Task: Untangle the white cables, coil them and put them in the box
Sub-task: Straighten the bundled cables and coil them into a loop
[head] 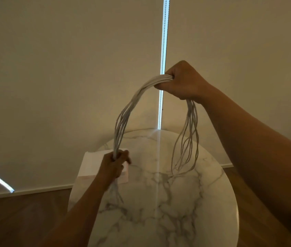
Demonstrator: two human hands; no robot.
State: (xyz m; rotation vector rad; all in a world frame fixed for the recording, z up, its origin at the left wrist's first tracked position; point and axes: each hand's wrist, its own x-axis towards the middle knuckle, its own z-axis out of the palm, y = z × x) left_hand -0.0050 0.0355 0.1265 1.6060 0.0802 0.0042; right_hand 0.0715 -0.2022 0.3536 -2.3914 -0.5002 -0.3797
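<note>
A person is standing over a round, white, grey-veined marble counter (159, 220), working a bundle of thin white cables (132, 107) between two bare hands. The left hand (115, 164) is hanging low over the counter's far left part, its fingers curling tightly round the bundle's lower stretch, while loose ends are trailing beneath the fist towards the marble. Just behind and under that hand, a flat white rectangular cardboard box (91, 164) is sitting at the counter's far left edge. From there the cables are arching up and to the right, so their long axis is running from low left to high right. At the top, the raised right hand (182, 81) is clenching the strands together in a closed fist. Past that fist, long loops are dangling down over the counter's middle; whether they are touching it cannot be told.

The coming move is likely turning on that layout: the left hand is much the nearer to the box, which is lying down and to the left of the right hand's loops, well apart from them.

A faint pinkish mark on the box is showing too blurred to read, and no brand or label is appearing elsewhere. Beyond, cream roller blinds (70, 68) are covering the windows, with a bead chain (164, 50) hanging in the bright gap between them.
</note>
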